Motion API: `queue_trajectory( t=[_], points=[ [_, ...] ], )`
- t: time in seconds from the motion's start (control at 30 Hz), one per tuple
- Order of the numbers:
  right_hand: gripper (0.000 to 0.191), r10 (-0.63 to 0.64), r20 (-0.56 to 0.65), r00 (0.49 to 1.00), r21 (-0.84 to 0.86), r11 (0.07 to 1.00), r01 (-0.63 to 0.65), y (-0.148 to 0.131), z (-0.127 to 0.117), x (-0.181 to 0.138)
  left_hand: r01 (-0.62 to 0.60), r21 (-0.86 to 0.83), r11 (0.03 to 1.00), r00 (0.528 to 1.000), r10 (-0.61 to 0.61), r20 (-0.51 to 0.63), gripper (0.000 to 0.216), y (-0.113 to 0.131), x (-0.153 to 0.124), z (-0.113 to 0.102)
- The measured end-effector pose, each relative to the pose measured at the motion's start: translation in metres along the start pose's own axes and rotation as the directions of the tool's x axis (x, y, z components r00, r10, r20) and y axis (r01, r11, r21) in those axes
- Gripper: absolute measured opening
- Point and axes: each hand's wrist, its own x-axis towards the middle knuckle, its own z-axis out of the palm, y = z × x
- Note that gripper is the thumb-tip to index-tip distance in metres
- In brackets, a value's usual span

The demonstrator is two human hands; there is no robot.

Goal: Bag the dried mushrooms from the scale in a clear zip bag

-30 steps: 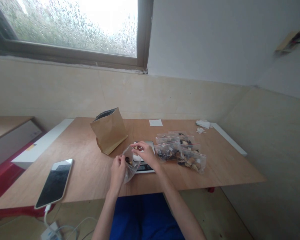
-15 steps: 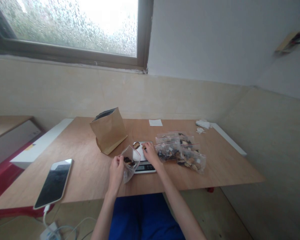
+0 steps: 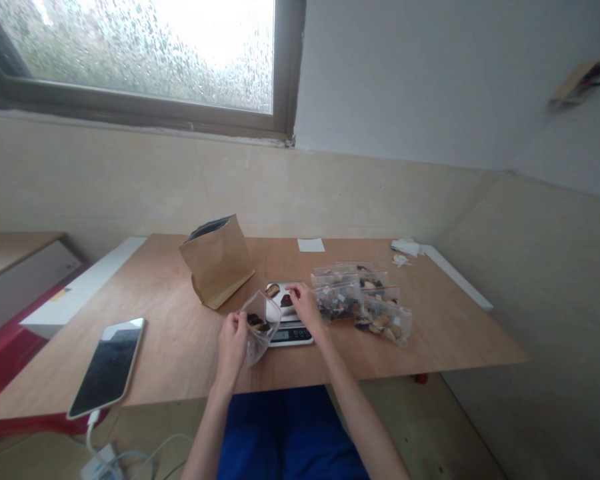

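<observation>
While left hand (image 3: 233, 342) grips one bag (image 3: 260, 325) — two pieces (image 3: 273, 291) sit on scale (image 3: 291, 332).

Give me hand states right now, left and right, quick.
Left hand: closed, pinching the rim of the small clear bag, holding it open.
Right hand: over the scale, fingers at the pieces on it; grasp cannot be told.

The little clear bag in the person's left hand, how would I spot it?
Find the wooden table, then the scale at its near edge. Just left of it, the left hand holds a clear bag: open-mouthed and nearly empty, unlike the full bags lying right.
</observation>
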Motion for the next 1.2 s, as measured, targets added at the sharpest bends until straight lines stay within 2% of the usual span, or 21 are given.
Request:
queue_trajectory(
  t=[0.1,0.23,0.33,0.47,0.63,0.73,0.87,0.97,1.07,1.2],
  points=[
    [0.023,-0.013,-0.016,1.0,0.082,0.997,0.014,-0.014,-0.002,-0.002,-0.005,0.014,1.0,1.0,0.005,0.0,0.034,0.0,0.0,0.0],
    [0.027,-0.047,0.008,0.999,0.047,0.998,0.047,-0.024,-0.002,-0.01,-0.001,0.022,1.0,1.0,0.001,0.002,0.034,0.0,-0.001,0.0],
    [0.025,-0.063,0.113,0.992,-0.025,0.998,0.066,-0.022,-0.003,-0.019,0.0,0.03,1.0,1.0,0.001,-0.004,0.034,0.001,-0.001,0.0],
    [0.02,-0.067,0.295,0.953,-0.145,0.983,0.114,-0.016,-0.003,-0.03,0.036,0.033,0.999,0.999,-0.035,-0.015,0.033,0.002,0.0,-0.001],
    [0.018,-0.06,0.304,0.951,-0.177,0.977,0.119,-0.016,-0.003,-0.035,0.024,0.006,1.0,0.999,-0.024,-0.023,0.034,0.001,0.001,-0.002],
    [0.016,-0.048,0.235,0.971,-0.1,0.992,0.074,-0.02,-0.005,-0.032,0.028,-0.008,1.0,0.999,-0.028,-0.032,0.033,0.001,0.001,-0.003],
    [0.011,0.011,0.096,0.995,0.164,0.986,-0.027,-0.033,-0.008,-0.027,0.052,-0.02,0.998,0.998,-0.053,-0.039,0.033,0.0,0.002,-0.004],
    [0.006,0.028,0.023,0.999,0.322,0.946,-0.034,-0.047,-0.008,-0.026,0.064,-0.02,0.998,0.998,-0.064,-0.026,0.034,0.0,0.002,-0.004],
    [0.006,0.024,0.064,0.998,0.387,0.921,-0.047,-0.058,-0.009,-0.029,0.06,-0.013,0.998,0.998,-0.061,-0.013,0.034,0.001,0.002,-0.004],
    [0.014,-0.046,0.288,0.957,0.378,0.923,-0.069,-0.066,-0.011,-0.031,0.07,-0.063,0.996,0.998,-0.07,0.001,0.035,0.002,0.0,-0.005]
  ],
)
